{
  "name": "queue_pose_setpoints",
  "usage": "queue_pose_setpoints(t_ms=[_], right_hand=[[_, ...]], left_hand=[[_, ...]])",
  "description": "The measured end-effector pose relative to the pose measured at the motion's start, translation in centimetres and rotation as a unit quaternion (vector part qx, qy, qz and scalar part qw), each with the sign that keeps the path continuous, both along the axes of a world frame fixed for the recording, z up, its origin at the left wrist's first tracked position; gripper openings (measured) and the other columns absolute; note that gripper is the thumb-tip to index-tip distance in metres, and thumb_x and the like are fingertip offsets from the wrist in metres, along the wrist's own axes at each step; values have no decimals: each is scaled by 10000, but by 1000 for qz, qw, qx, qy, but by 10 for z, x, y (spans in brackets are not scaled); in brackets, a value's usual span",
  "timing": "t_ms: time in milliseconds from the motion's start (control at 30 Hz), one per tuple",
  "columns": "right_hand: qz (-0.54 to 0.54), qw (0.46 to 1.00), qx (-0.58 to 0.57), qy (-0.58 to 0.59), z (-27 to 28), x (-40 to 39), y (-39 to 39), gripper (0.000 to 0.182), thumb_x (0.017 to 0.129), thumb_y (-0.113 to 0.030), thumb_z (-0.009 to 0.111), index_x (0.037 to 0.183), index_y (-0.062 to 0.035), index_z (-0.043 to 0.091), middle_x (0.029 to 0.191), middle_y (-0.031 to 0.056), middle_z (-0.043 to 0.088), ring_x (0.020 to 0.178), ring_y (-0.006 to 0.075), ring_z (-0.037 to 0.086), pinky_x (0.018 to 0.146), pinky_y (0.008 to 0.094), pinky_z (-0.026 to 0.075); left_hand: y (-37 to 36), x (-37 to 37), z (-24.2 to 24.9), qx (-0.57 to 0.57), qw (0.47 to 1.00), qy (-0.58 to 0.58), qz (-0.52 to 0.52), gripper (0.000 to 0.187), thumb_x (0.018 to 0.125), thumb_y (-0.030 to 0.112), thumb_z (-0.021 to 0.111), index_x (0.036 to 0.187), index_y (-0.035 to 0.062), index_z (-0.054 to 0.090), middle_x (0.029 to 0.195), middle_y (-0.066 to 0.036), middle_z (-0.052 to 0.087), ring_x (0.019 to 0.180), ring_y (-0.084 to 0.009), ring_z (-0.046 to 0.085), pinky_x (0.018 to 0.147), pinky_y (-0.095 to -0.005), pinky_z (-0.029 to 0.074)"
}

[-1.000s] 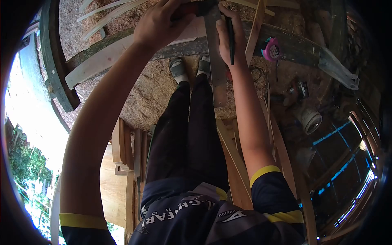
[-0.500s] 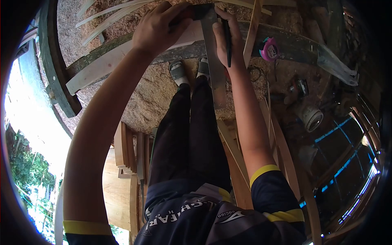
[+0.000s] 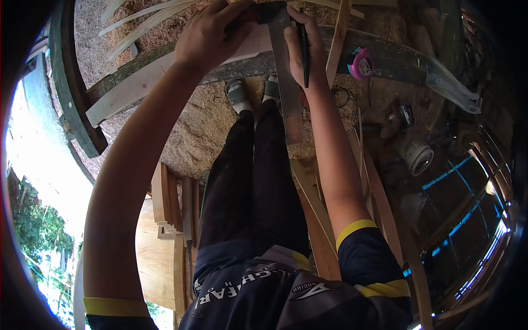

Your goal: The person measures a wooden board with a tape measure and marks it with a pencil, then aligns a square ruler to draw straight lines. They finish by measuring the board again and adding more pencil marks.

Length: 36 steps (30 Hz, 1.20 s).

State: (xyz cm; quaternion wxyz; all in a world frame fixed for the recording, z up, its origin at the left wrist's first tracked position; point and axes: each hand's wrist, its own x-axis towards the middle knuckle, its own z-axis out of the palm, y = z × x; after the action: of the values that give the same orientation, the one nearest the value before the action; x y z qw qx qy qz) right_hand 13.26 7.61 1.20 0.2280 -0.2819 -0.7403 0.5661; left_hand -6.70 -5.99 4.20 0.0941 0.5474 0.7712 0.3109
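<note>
A carpenter's square point(image 3: 290, 102) lies across a pale wooden board point(image 3: 137, 87), its long metal blade pointing toward my body. My left hand point(image 3: 212, 38) is closed round the dark stock of the square at the top of the view. Beside the blade's right edge is my right hand point(image 3: 309, 52), closed with a black pen point(image 3: 304, 58) between its fingers. The pen's upper end points back toward my wrist; its tip is hidden near the top edge. The board rests on a weathered beam point(image 3: 385, 58).
On the beam at right sits a pink tape measure point(image 3: 361, 65), with a clear plastic bag point(image 3: 452, 91) farther along. A dark upright timber point(image 3: 74, 82) stands at left. Thin wood strips point(image 3: 148, 25) lie on the sawdust. Cut boards point(image 3: 165, 195) are stacked near my legs.
The view has shifted very slightly. Both hands, the square and the pen keep nearly the same positions.
</note>
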Motion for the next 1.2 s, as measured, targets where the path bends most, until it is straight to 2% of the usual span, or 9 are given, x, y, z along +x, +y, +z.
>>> queue_pose_setpoints(t_ms=[100, 300, 533, 800, 1033, 1133, 1200], right_hand=[[-2, 999, 30, 20, -1, -2, 0, 371, 1152, -184, 620, 1509, -86, 635, 836, -37, 506, 727, 59, 482, 720, 275, 461], [-6, 1000, 19, -8, 4, -2, 1, 380, 1146, -185, 615, 1511, -81, 635, 838, -25, 519, 740, 68, 504, 742, 284, 481], [-8, 999, 22, -24, 4, -1, 0, 382, 1146, -205, 617, 1514, -105, 639, 851, -18, 536, 754, 66, 522, 754, 275, 489], [-5, 999, 27, -17, 2, 0, 0, 385, 1149, -213, 628, 1522, -115, 633, 837, -35, 496, 728, 62, 482, 719, 277, 472], [-5, 999, 31, 9, 5, -1, 0, 387, 1147, -194, 622, 1520, -90, 629, 853, -36, 521, 741, 49, 509, 719, 270, 479], [12, 1000, 7, -20, 8, 0, 2, 398, 1146, -193, 616, 1527, -77, 621, 902, -6, 593, 782, 73, 569, 769, 289, 512], [-2, 995, 104, 1, 6, -3, 3, 414, 1146, -200, 613, 1544, -86, 609, 1017, 53, 710, 835, 107, 624, 833, 322, 541]], left_hand=[[0, 0, 0, 9, 1000, -2, -6, 462, 1007, 293, 813, 1420, 102, 728, 1238, -126, 754, 1105, -348, 782, 919, -454, 641], [0, 0, 1, 9, 1000, -16, -6, 460, 1011, 295, 810, 1419, 100, 728, 1230, -124, 754, 1095, -342, 784, 914, -446, 642], [-1, 2, 1, -4, 1000, -20, 3, 452, 1013, 297, 810, 1422, 120, 730, 1158, -100, 747, 1029, -317, 790, 853, -437, 648], [0, 1, 2, -1, 1000, -11, -7, 456, 1011, 299, 815, 1427, 134, 730, 1130, -88, 742, 996, -295, 790, 815, -427, 648], [1, 0, 2, 21, 1000, -18, -8, 445, 1008, 292, 819, 1410, 119, 740, 1118, -88, 748, 963, -297, 793, 802, -424, 649], [0, -1, 2, 22, 1000, -17, -12, 441, 1008, 286, 818, 1405, 112, 741, 1116, -90, 750, 965, -300, 795, 806, -427, 650], [0, 0, 2, 16, 1000, -12, -12, 440, 1008, 283, 817, 1405, 109, 741, 1114, -91, 750, 969, -301, 795, 810, -430, 650]])
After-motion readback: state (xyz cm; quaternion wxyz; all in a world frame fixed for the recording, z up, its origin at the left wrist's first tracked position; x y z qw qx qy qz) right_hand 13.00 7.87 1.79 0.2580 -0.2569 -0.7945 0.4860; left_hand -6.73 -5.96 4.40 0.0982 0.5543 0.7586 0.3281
